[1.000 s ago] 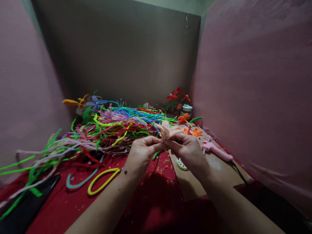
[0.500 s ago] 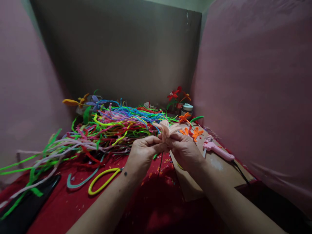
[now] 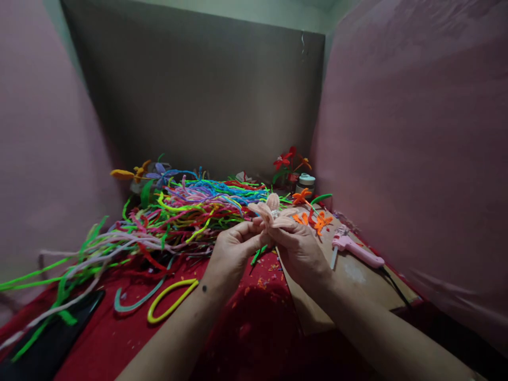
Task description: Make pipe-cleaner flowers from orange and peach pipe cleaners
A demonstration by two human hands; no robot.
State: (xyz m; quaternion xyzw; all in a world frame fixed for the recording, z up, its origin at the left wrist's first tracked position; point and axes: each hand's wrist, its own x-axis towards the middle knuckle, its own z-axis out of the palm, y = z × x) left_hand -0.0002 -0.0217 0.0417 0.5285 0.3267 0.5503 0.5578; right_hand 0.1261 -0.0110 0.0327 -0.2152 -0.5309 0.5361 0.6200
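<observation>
Both of my hands meet in the middle of the view over a red cloth [image 3: 119,338]. My left hand [image 3: 232,248] and my right hand [image 3: 299,248] pinch the base of a pale pink pipe-cleaner flower [image 3: 273,211], whose petals stick up above my fingertips. A short green piece [image 3: 257,255] shows just under my left fingers. Behind the flower lies a big heap of coloured pipe cleaners [image 3: 186,206].
A pink glue gun [image 3: 355,248] lies on a brown board [image 3: 357,275] at the right, near orange flowers [image 3: 315,218]. Red flowers [image 3: 286,159] and a small jar [image 3: 305,182] stand at the back. Yellow loop [image 3: 170,299] and a dark flat object [image 3: 47,344] lie at left. Pink walls close both sides.
The view has shifted slightly, and my hands with the pink flower sit a little higher and further right. My grip on the flower has stayed the same.
</observation>
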